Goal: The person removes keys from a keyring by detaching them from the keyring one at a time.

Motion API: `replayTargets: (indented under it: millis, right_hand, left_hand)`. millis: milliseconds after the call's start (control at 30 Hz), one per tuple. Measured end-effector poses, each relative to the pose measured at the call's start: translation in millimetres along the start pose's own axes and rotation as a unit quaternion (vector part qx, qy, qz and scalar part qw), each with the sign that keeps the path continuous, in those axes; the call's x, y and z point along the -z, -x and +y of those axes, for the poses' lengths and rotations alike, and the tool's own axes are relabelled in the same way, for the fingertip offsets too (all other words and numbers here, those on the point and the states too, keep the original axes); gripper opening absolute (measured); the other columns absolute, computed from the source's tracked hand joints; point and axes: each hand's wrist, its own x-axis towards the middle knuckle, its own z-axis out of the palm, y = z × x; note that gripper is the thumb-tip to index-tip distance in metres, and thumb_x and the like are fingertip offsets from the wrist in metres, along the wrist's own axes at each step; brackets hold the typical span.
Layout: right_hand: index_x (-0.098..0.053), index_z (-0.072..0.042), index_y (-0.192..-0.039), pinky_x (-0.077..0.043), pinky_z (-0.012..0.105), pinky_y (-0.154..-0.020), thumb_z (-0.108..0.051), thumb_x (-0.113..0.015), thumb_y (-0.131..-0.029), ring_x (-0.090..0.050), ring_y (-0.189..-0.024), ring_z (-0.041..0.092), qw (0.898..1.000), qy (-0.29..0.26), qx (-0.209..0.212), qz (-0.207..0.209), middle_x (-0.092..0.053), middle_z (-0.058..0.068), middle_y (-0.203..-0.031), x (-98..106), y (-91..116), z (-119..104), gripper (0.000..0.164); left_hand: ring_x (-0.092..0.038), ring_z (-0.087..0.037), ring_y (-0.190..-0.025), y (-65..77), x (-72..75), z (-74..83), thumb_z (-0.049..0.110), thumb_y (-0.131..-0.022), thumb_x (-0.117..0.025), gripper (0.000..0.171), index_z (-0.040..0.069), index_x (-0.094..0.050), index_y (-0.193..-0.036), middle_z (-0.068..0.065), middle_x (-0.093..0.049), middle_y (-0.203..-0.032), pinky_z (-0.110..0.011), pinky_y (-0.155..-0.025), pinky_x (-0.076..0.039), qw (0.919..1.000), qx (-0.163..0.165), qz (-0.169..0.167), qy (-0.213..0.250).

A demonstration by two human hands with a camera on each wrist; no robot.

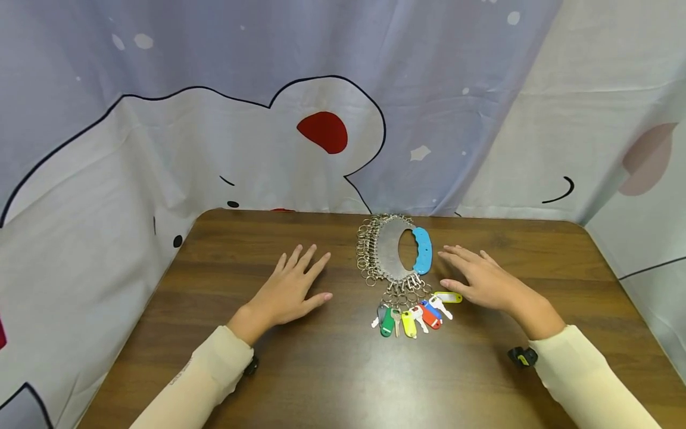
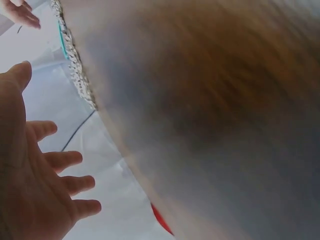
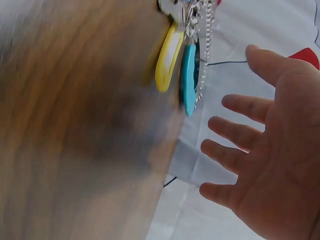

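Observation:
A flat grey metal key holder point(image 1: 388, 247) with a blue grip point(image 1: 423, 251) lies near the table's back edge. Many small clips and rings point(image 1: 367, 250) fringe its curved rim. From its near end hang several keys point(image 1: 418, 319) and coloured tags, among them a green tag point(image 1: 387, 322), a red tag point(image 1: 430, 316) and a yellow tag point(image 3: 169, 59). My left hand point(image 1: 289, 289), fingers spread, is left of the holder and apart from it. Just right of the blue grip is my right hand point(image 1: 479, 277), fingers extended, holding nothing; its thumb is close to a yellow tag point(image 1: 448, 297).
The brown wooden table point(image 1: 343, 381) has rounded back corners. Behind it hangs a printed curtain point(image 1: 455, 107) that reaches the back edge. Cream sleeves cover both forearms, and a dark strap device point(image 1: 522, 357) sits at the right wrist.

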Motion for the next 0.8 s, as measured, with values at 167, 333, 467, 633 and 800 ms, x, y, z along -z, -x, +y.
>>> replayTargets:
  millis: [167, 333, 467, 633, 800]
  right_hand:
    - [-0.054, 0.001, -0.134, -0.037, 0.067, -0.099, -0.035, -0.063, -0.092, -0.049, -0.124, 0.043, 0.999, -0.002, 0.030, 0.027, -0.054, 0.025, -0.136, -8, -4, -5, 0.056]
    - [-0.062, 0.000, -0.123, -0.048, 0.061, -0.089, -0.029, -0.068, -0.089, -0.057, -0.110, 0.037, 0.999, 0.003, 0.037, 0.037, -0.062, 0.019, -0.120, -14, -8, -11, 0.045]
    - [-0.066, -0.002, -0.113, -0.052, 0.054, -0.081, -0.026, -0.070, -0.087, -0.059, -0.096, 0.030, 0.998, 0.005, 0.046, 0.046, -0.062, 0.015, -0.107, -16, -10, -16, 0.036]
    - [-0.068, -0.005, -0.103, -0.052, 0.044, -0.076, -0.021, -0.070, -0.087, -0.056, -0.085, 0.023, 0.998, -0.010, 0.046, 0.041, -0.061, 0.010, -0.097, -18, -13, -17, 0.024]
    - [-0.069, -0.006, -0.100, -0.053, 0.042, -0.074, -0.017, -0.070, -0.086, -0.059, -0.084, 0.021, 0.998, -0.045, 0.036, 0.029, -0.063, 0.007, -0.093, -27, -19, -14, 0.018]
  left_hand:
    - [-0.018, -0.041, -0.144, -2.1, 1.5, 9.8, 0.065, -0.093, -0.040, 0.078, 0.023, -0.021, -0.156, -0.017, -0.024, -0.160, -0.066, -0.111, -0.022, 1.0000, -0.007, -0.004, 0.002]
    - [-0.021, -0.040, -0.143, -6.2, 3.3, 21.5, 0.059, -0.093, -0.047, 0.075, 0.022, -0.026, -0.155, -0.016, -0.027, -0.159, -0.065, -0.111, -0.024, 0.9998, -0.020, 0.000, 0.009]
    - [-0.026, -0.039, -0.142, -12.4, 5.0, 31.4, 0.055, -0.094, -0.050, 0.072, 0.019, -0.031, -0.153, -0.017, -0.032, -0.157, -0.063, -0.110, -0.027, 0.9993, -0.034, 0.007, 0.013]
    - [-0.032, -0.039, -0.139, -23.6, 6.0, 43.7, 0.053, -0.095, -0.050, 0.069, 0.020, -0.031, -0.153, -0.017, -0.033, -0.156, -0.062, -0.109, -0.030, 0.9987, -0.047, 0.009, 0.014]
    - [-0.034, -0.041, -0.138, -33.1, 2.8, 55.0, 0.050, -0.095, -0.051, 0.066, 0.017, -0.035, -0.151, -0.018, -0.035, -0.155, -0.063, -0.108, -0.031, 0.9979, -0.060, 0.014, 0.022]
